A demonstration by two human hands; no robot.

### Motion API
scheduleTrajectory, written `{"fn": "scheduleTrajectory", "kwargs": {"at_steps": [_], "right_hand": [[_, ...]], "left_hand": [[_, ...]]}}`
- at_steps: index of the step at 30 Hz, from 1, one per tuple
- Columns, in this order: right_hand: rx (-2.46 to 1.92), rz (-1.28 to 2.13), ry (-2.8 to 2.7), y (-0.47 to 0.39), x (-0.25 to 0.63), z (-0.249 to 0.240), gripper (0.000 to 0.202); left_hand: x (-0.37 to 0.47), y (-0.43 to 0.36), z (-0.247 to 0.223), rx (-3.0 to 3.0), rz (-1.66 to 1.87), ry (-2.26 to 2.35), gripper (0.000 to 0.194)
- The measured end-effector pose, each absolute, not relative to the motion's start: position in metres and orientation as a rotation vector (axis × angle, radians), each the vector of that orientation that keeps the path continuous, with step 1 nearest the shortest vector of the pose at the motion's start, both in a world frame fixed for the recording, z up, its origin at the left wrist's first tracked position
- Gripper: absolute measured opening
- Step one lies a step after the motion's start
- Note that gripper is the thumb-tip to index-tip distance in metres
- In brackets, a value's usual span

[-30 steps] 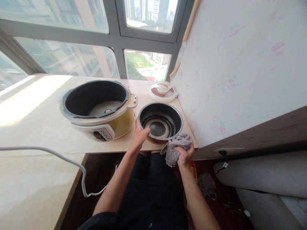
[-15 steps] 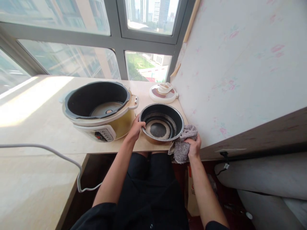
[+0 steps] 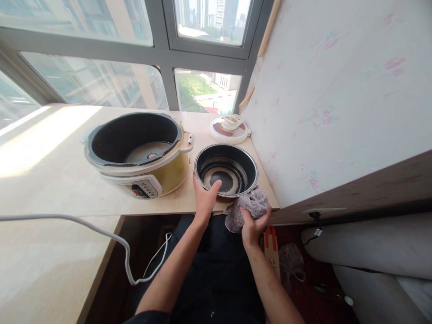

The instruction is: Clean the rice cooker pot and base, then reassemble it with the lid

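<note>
A round black inner pot (image 3: pixel 248 168) rests on the pale counter near its front edge. My left hand (image 3: pixel 204 195) grips the pot's front-left rim, the thumb over the inside. In my right hand (image 3: pixel 254 222) is a bunched grey-brown cloth (image 3: pixel 249 202), which lies against the pot's front-right outer side. Left of the pot stands the cooker body (image 3: pixel 172 175), open at the top with a dark interior. A white lid (image 3: pixel 229 130) with a handle lies behind the pot.
The counter (image 3: pixel 67 189) ends on the right at a floral wall (image 3: pixel 320 90). Windows (image 3: pixel 209 90) rise behind it. A grey cable (image 3: pixel 84 222) crosses the lower left. A paper bag (image 3: pixel 272 258) stands below the counter.
My left hand has shifted from the pot's left side toward its front. My right hand and the cloth have moved left and slightly down along the pot's outside.
</note>
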State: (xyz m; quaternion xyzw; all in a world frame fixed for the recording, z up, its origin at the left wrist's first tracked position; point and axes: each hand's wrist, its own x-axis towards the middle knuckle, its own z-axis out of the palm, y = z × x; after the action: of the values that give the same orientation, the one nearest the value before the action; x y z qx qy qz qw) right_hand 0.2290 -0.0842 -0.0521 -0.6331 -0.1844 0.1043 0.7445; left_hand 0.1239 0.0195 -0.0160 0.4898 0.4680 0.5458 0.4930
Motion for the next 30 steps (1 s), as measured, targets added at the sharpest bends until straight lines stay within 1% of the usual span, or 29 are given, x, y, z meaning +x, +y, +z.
{"fn": "scheduleTrajectory", "kwargs": {"at_steps": [2,3,7,15,22,30], "right_hand": [[-1.399,0.197,-0.442,-0.086,0.216,-0.056,0.063],[-1.404,0.188,-0.468,-0.087,0.211,-0.059,0.064],[-1.405,0.178,-0.566,-0.085,0.205,-0.067,0.069],[-1.404,0.094,-0.574,-0.07,0.237,-0.058,0.059],[-1.387,0.044,-0.542,-0.055,0.27,-0.045,0.054],[-1.32,0.168,-0.554,-0.04,0.304,-0.044,0.042]], "left_hand": [[0.129,0.011,-0.016,1.188,1.351,1.2,0.09],[0.13,0.01,-0.015,1.183,1.358,1.222,0.091],[0.129,0.018,-0.01,1.151,1.36,1.19,0.086],[0.122,0.038,-0.004,1.126,1.331,1.119,0.079],[0.118,0.047,-0.005,1.119,1.289,1.129,0.086],[0.112,0.063,-0.005,1.1,1.228,1.125,0.082]]}}
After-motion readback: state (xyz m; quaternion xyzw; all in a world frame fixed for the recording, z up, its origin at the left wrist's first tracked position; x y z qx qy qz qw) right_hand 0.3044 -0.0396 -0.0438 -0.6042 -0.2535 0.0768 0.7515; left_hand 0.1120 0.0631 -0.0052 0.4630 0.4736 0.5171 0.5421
